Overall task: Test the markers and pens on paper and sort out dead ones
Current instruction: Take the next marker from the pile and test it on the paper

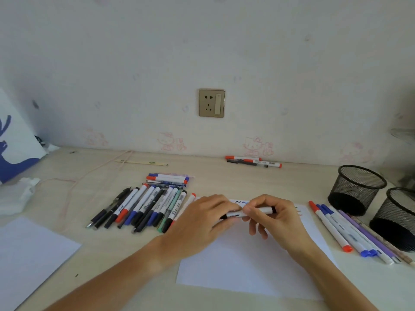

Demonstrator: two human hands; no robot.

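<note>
1. I hold a marker [249,212] level over the far end of the paper [247,265], which lies at the desk's near edge. My left hand [202,223] is closed round its dark end, and my right hand [272,218] pinches the white barrel. Both are gripping it; I cannot tell whether the cap is on or coming off.
2. A few test squiggles [241,202] sit at the paper's far edge, partly hidden by my fingers.
3. The risk, I think: a stiff cap giving suddenly would jerk the tip across my skin or the paper, spoiling the marks.
4. Another risk is mixing piles. The untested pile [143,205] lies just left of the paper, a sorted row [350,230] just right, and three pens [253,161] at the far edge by the wall. A careless put-down would confuse live and dead.
5. Two mesh cups [357,189] stand at the right edge; they look empty, though I cannot see their bottoms fully.
</note>
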